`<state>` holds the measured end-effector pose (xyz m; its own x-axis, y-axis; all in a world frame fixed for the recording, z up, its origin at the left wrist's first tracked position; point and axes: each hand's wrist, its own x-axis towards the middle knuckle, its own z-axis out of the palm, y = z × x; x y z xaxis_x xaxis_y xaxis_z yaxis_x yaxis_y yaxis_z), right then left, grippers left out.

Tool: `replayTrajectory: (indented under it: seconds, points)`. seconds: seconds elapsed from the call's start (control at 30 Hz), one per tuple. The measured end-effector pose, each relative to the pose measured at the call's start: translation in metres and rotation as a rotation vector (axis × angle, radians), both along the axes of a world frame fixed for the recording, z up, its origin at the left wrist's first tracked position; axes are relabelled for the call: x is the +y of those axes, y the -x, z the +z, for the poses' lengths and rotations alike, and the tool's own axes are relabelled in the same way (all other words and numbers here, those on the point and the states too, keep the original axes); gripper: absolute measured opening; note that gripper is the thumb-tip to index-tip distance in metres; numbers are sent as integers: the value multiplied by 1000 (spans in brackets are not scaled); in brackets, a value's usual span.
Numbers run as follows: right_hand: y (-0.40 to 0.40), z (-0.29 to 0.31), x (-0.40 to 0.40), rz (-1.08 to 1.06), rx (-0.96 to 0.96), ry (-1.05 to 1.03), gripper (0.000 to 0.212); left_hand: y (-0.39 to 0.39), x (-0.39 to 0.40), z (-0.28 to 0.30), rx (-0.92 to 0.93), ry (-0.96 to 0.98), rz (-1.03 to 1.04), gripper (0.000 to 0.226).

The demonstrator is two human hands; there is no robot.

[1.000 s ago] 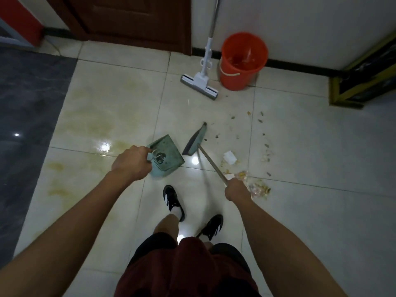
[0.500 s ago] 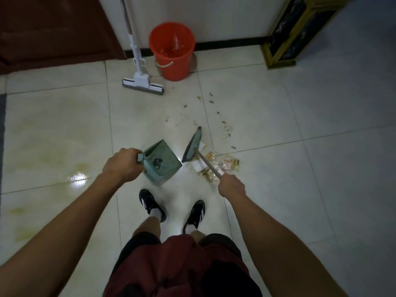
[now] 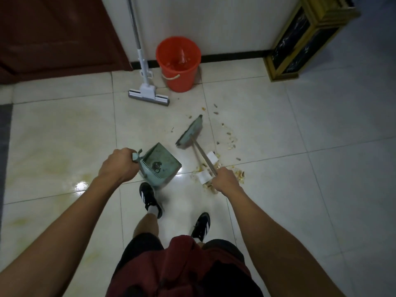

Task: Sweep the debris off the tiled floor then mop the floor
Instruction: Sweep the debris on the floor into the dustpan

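Head view: left hand grips the green dustpan; right hand holds the broom above scattered debris; no legible writing.

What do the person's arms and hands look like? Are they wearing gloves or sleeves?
No gloves and no sleeves. The left hand and right hand are both bare, and so are both forearms right up to the picture's edge. I see no watch, rings or bracelets.

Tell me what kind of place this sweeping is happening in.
Probably an indoor hallway or entry area of a home: glossy tiled floor, a brown door in a white wall, and a mop beside an orange bucket.
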<state>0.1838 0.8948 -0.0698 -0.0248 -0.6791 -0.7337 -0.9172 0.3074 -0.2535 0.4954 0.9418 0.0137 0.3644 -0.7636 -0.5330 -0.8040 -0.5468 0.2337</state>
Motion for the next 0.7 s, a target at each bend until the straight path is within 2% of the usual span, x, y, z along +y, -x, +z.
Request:
replayTrajectory:
  seconds: [0.23,0.5,0.7]
  points:
    - [-122,-16,-54,64,-112,-9,41,-117,-36,-2,41,-19,72,11]
    - [-280,-41,-117,145,-160,-36,37,-242,-68,-14,52,-48,90,8]
    - [-372,-59,-162,159,-206,-81,25,-297,-82,-27,41,-74,119,10]
